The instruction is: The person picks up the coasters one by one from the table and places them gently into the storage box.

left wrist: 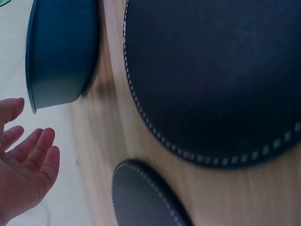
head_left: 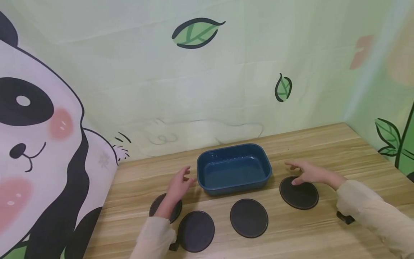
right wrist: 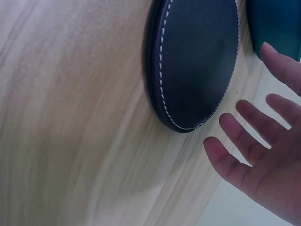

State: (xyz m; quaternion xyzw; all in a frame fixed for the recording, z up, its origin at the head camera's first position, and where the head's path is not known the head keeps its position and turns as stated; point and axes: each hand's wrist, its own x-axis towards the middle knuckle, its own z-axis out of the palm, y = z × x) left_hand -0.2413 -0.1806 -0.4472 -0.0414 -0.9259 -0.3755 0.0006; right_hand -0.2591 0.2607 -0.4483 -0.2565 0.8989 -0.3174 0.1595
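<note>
A blue rectangular dish (head_left: 233,172) stands on the wooden table near the back wall. Left of it my left hand (head_left: 179,185) hovers with relaxed fingers, holding nothing; the same hand (left wrist: 28,165) shows below the dish's end (left wrist: 63,61) in the left wrist view. To the dish's right, my right hand (head_left: 308,172) is spread over a round black stitched coaster (head_left: 300,196), also empty. The right wrist view shows those spread fingers (right wrist: 235,132) beside the coaster (right wrist: 197,61). Another coaster (head_left: 176,212) lies partly hidden under my left forearm.
Two more black coasters, one front left (head_left: 196,232) and one front centre (head_left: 249,218), lie on the table (head_left: 278,241) before the dish. A fabric backdrop (head_left: 145,90) with a panda and leaves rises behind the table's back edge.
</note>
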